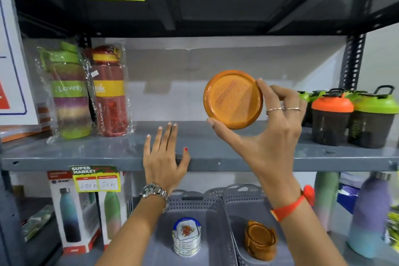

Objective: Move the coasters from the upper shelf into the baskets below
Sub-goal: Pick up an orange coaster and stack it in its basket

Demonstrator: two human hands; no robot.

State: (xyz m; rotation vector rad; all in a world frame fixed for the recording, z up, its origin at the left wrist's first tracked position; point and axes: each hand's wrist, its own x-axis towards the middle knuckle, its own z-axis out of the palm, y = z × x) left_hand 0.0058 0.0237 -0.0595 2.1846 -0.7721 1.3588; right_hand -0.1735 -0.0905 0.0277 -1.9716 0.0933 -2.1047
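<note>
My right hand (pixel 272 134) grips a round orange coaster (pixel 232 99) by its rim and holds it upright above the grey upper shelf (pixel 86 153). My left hand (pixel 165 155) is open, fingers spread, resting over the shelf's front edge with nothing in it. Below, two grey perforated baskets stand side by side. The left basket (pixel 194 203) holds a stack of white and blue coasters (pixel 187 236). In the right basket (pixel 241 198) sits a stack of orange coasters in a holder (pixel 260 239).
Wrapped bottles, green (pixel 67 93) and red (pixel 110 93), stand at the shelf's left. Shaker cups with orange and green lids (pixel 354 116) stand at its right. Boxed bottles (pixel 75 211) and pastel bottles (pixel 371 216) flank the baskets below. Price tags hang on shelf edges.
</note>
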